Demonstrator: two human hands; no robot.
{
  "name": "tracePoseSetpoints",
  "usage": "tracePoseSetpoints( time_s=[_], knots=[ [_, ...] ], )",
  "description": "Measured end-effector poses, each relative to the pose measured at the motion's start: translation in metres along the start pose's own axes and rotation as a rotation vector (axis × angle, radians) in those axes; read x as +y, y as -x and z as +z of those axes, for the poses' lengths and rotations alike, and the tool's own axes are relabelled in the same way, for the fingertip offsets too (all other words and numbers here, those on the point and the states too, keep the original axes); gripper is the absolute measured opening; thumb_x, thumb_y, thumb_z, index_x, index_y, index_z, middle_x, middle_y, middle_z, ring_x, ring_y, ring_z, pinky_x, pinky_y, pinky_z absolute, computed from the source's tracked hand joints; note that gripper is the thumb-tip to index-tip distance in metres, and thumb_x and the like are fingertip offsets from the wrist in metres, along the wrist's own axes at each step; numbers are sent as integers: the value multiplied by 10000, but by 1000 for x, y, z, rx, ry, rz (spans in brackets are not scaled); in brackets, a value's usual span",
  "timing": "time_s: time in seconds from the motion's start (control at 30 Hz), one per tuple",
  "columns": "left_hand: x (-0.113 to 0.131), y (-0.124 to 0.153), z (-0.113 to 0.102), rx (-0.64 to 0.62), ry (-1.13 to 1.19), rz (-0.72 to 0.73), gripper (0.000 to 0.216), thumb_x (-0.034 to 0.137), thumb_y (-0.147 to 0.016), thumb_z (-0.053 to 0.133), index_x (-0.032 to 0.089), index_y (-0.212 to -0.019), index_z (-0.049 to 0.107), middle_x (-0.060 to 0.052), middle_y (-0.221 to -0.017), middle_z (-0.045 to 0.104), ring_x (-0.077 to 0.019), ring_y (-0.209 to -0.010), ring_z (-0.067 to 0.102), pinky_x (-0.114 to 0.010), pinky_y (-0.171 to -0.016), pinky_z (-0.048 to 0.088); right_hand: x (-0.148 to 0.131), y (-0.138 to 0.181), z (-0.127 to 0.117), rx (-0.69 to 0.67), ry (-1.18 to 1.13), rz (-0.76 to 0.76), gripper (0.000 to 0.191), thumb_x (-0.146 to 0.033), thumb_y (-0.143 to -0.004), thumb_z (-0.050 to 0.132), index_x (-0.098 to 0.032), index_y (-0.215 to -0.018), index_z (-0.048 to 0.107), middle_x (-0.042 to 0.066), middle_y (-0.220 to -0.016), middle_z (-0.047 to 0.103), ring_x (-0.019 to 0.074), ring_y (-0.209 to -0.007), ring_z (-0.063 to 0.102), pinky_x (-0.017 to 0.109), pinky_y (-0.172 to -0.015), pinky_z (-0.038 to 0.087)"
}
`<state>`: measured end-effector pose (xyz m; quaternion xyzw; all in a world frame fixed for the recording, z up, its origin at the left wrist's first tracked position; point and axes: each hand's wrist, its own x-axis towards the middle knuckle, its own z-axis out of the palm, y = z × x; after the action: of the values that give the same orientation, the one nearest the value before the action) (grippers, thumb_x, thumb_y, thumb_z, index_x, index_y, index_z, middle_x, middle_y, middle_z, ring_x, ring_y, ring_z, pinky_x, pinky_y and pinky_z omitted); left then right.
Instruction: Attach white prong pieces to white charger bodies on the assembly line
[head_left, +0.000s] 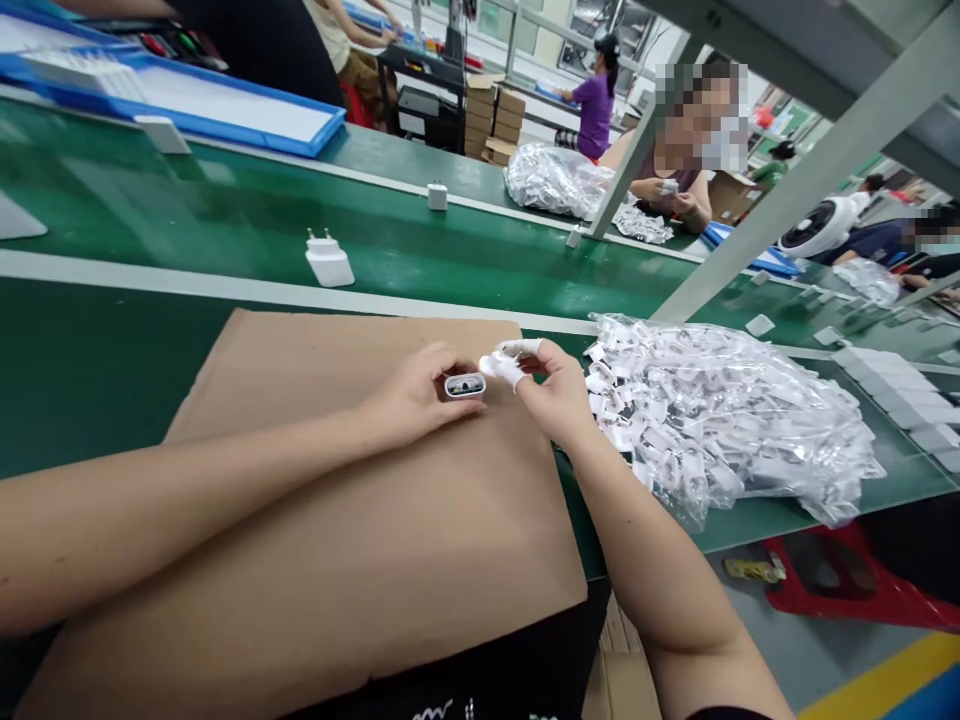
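My left hand (435,392) is closed round a white charger housing (466,385), whose open oval end faces me and shows dark parts inside. Close on its right, my right hand (547,380) pinches a small white plastic part (491,364) between thumb and fingers; white covers wrap those fingertips. Its exact shape is partly hidden by the fingers. Both hands are above a brown cardboard sheet (360,500). To the right of my right hand lies a clear plastic bag (750,420) full of small white plastic parts.
Beyond the cardboard runs a green conveyor belt (465,240) carrying a white plug charger (329,260) and another charger (437,196). White chargers stand in a row (900,390) at right. A slanted metal post (810,160) rises past the bag. Co-workers sit across the line.
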<state>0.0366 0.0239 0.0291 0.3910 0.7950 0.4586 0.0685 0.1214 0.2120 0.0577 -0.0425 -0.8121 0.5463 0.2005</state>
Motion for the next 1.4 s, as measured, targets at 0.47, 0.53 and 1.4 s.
tracePoseSetpoints(
  time_s=[0.47,0.53,1.4],
  knots=[
    [-15,21,-7,39,170,-60,405,633,-782,747,260,-937,761,-44,-945,693,-255,-927,658,-363,-834,547,-13,6,22,-288,633,-348,248,-89,-888,556,-228,-1003,726,49,-1025,738,229,-1002,611,389,-986,431],
    [-15,20,-8,40,185,-64,393,617,-770,761,257,-926,760,-43,-941,685,-250,-910,657,-360,-821,544,-14,4,22,-305,686,-345,242,-70,-861,555,-222,-960,715,52,-1009,727,238,-1012,591,382,-970,428],
    [-19,17,-10,-12,198,-85,395,578,-710,792,231,-895,751,-48,-938,694,-254,-908,663,-370,-821,524,-13,1,27,-237,777,-212,213,-132,-809,609,-256,-910,749,17,-950,713,238,-1006,586,417,-1075,372]
  ],
)
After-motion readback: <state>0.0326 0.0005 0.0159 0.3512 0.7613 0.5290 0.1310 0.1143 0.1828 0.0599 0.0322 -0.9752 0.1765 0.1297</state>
